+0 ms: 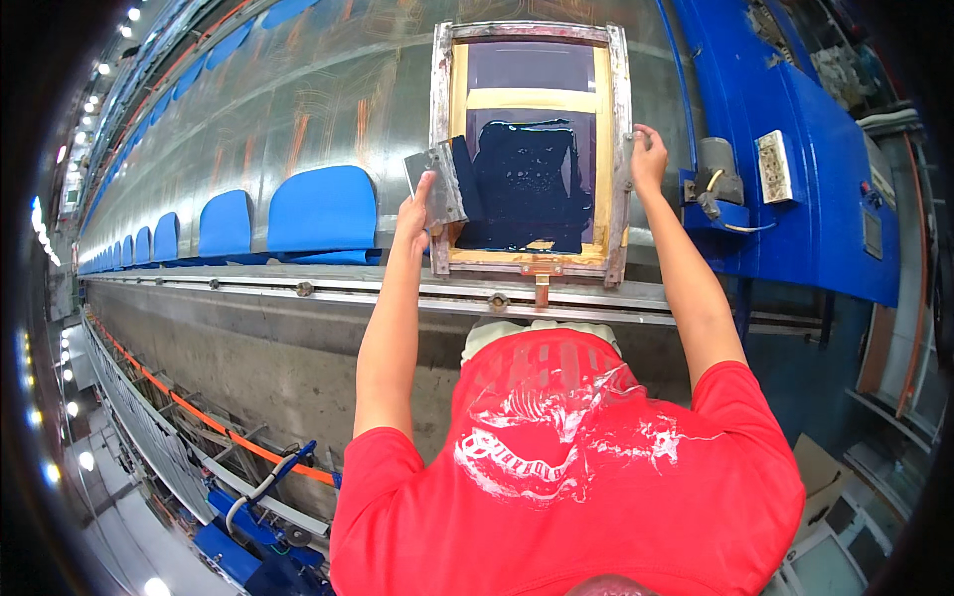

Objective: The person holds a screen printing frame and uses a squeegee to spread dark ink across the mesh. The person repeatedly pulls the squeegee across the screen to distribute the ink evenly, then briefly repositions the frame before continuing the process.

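A screen-printing frame (441, 89) lies on the long metal table, its mesh bordered with yellowish tape and crossed by a tape band. Dark navy ink (527, 184) covers the lower part of the mesh in a thick, glossy patch. In my left hand (414, 213) is a squeegee (444, 185) with a grey plate-like handle and a dark, inky blade side. It is tilted over the frame's left side, with its lower edge hidden. My right hand (649, 161) is closed at the frame's right bar, its fingers touching the outer edge.
Blue cut pieces (323, 211) lie in a row along the table (397, 60) to the left. At right stands a blue machine housing (795, 149) with a motor (717, 169). A metal rail (397, 294) with a bracket (542, 278) runs along the near edge.
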Tool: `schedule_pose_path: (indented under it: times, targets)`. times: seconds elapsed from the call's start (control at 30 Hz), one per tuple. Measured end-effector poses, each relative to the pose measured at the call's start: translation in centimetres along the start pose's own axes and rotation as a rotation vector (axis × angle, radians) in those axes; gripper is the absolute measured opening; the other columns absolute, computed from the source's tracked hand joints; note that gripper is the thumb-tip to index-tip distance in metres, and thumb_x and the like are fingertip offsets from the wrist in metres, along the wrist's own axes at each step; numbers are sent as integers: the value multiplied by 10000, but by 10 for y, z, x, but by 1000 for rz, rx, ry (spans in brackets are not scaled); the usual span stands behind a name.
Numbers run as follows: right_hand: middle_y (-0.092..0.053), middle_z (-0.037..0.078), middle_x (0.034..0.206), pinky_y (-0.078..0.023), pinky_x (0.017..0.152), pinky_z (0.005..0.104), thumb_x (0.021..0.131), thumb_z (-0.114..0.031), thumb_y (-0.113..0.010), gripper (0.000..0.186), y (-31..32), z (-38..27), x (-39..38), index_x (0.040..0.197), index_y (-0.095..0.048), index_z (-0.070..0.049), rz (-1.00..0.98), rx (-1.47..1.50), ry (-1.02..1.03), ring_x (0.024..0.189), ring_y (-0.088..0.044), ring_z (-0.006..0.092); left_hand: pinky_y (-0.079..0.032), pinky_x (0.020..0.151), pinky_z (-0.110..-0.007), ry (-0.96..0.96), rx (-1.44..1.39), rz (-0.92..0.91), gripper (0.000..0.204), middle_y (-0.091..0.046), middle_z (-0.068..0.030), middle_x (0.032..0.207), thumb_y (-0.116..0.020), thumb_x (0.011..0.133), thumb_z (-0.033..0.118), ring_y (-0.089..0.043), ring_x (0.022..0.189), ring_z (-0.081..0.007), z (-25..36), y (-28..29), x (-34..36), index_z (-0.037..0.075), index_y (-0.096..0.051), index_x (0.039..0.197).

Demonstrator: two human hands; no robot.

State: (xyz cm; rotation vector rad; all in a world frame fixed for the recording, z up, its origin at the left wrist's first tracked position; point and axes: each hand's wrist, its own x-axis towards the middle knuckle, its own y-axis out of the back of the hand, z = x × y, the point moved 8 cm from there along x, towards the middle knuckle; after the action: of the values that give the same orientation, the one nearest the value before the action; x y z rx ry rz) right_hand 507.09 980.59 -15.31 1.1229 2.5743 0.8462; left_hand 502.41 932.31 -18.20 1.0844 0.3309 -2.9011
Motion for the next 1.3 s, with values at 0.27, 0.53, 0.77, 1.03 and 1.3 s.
schedule_pose_path:
  times: [0.27, 0.53, 0.77, 1.03, 1.3]
  targets:
    - [-736, 158, 1029, -498, 902, 397, 953, -248, -636, 198, -24, 20, -7, 1072, -734, -124, 4, 18, -29, 1002, -690, 329, -441, 542, -287, 96, 158, 39, 543, -618, 28, 804, -748, 876, 545, -574, 653, -93, -19, 28, 19, 70, -686, 1132]
    - [-733, 152, 919, -511, 804, 407, 955, -296, -644, 220, -36, 38, -7, 1061, -733, -124, 26, -45, -56, 855, -691, 321, -532, 783, -311, 38, 170, 128, 497, -686, -62, 1054, -725, 930, 452, -652, 929, -158, -18, 34, 29, 25, -659, 1175]
    - [-719, 134, 833, -519, 732, 398, 954, -314, -630, 220, -67, 86, -3, 1082, -743, -176, 20, -171, -59, 777, -680, 289, -524, 786, -297, -103, 254, -29, 300, -715, -81, 1016, -754, 897, 153, -665, 915, -150, -19, -8, 1, -13, -668, 1131]
    - [-732, 190, 893, -528, 807, 502, 977, -348, -567, 226, -84, 81, -10, 1098, -708, -219, -33, -133, -158, 904, -685, 434, -559, 777, -440, -786, 1511, -304, 462, -734, -117, 1021, -665, 803, 88, -697, 886, -349, 2, -160, 63, 276, -712, 1222]
    - [-727, 192, 873, -524, 796, 487, 980, -322, -577, 211, -96, 85, -7, 1086, -709, -195, -55, -32, -159, 872, -685, 429, -553, 756, -442, -1013, 1602, -204, 364, -747, -96, 986, -697, 759, 49, -707, 896, -316, -11, -203, 103, 214, -763, 1076]
